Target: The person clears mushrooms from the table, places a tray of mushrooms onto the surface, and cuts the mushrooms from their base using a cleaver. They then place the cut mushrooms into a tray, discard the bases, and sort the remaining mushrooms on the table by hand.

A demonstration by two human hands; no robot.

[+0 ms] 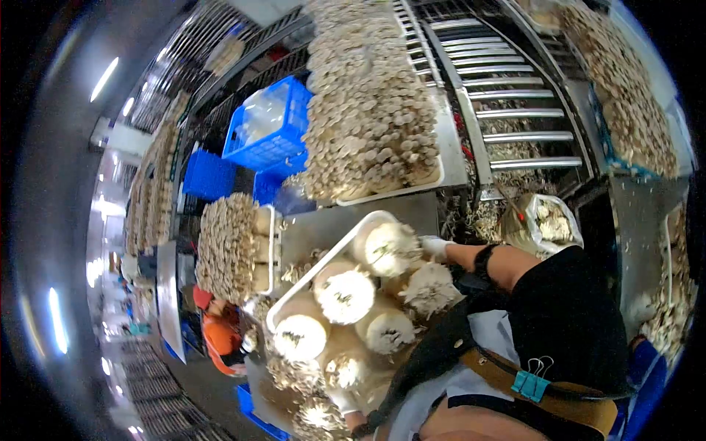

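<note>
A white tray (323, 266) full of pale cultivation bottles (300, 307) is in front of my body. Bright, whitish mushroom stubs (346, 296) fill the bottle mouths. In a white glove, my right hand (435, 248) is closed at the tray's right side, its fingertips partly hidden behind a bottle. My left hand (344, 401), also gloved, is closed at the opposite side, with most of its fingers out of sight. Loose mushroom clusters (318, 417) lie close to that hand.
Dense brown mushrooms (371, 110) stand in trays on the metal table (312, 234). Blue crates (268, 121) are beside them. A roller conveyor (522, 114) runs along the right, near a white bag (555, 220) of scraps. A co-worker in orange (222, 338) stands across the table.
</note>
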